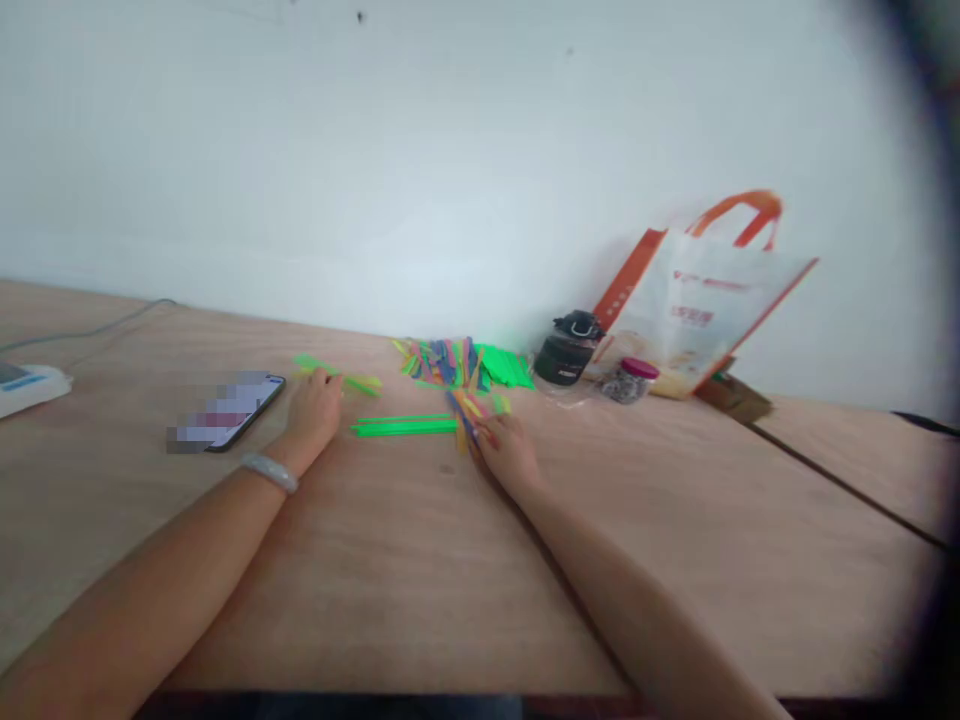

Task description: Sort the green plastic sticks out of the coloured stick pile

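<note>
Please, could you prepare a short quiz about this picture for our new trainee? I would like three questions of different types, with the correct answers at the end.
1. True or false: the phone lies to the left of the left hand.

2. Which of these stands nearest to the black bottle?
A) the phone
B) the jar with the pinkish-red lid
C) the white device

3. Fill in: the long, straight strips lying between the left hand and the right hand are ____ in colour.

Key: 1. True. 2. B. 3. Green.
</note>
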{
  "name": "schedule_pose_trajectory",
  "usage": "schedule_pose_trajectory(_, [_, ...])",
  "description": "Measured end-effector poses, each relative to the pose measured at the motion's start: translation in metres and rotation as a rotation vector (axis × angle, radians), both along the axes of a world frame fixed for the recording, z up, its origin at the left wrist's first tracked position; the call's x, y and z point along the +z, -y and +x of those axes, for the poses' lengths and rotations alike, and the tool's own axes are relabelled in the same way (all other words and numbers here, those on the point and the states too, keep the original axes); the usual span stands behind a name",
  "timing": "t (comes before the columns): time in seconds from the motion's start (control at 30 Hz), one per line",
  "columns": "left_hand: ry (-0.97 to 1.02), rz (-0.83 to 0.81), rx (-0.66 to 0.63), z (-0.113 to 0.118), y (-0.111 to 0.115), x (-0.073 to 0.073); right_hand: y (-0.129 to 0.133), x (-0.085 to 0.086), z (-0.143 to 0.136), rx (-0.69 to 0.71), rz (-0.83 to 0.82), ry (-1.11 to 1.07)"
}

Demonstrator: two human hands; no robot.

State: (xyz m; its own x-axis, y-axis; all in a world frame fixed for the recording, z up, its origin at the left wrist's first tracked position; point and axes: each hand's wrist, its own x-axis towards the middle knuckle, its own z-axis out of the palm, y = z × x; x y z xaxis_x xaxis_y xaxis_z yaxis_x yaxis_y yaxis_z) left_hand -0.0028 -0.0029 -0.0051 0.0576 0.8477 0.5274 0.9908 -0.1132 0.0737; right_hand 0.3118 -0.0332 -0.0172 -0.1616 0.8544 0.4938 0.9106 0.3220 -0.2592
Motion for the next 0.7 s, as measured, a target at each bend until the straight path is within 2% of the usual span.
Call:
schedule_pose_trajectory(0.1, [-0.027, 0.056, -0.251, 0.019, 0.008, 0.003, 0.001, 0.000, -0.006, 0.068, 0.019, 0.097])
schedule_pose_trajectory(0.17, [-0.040, 0.038, -0.476, 0.035, 0.012, 0.000, 0.002, 0.001, -0.011, 0.121, 0.043, 0.137])
schedule_pose_trajectory(0.23, [-0.027, 0.001, -0.614, 0.050, 0.014, -0.005, 0.003, 0.001, -0.014, 0.165, 0.058, 0.155])
schedule_pose_trajectory(0.33, [0.022, -0.096, -0.665, 0.063, 0.012, -0.013, 0.004, 0.000, -0.015, 0.175, 0.039, 0.157])
schedule_pose_trajectory(0.43, [0.050, -0.162, -0.666, 0.063, 0.010, -0.017, 0.004, 0.001, -0.012, 0.133, 0.001, 0.146])
schedule_pose_trajectory(0.7, [0.056, -0.147, -0.707, 0.057, 0.019, -0.014, 0.004, 0.007, -0.004, 0.038, -0.053, 0.135])
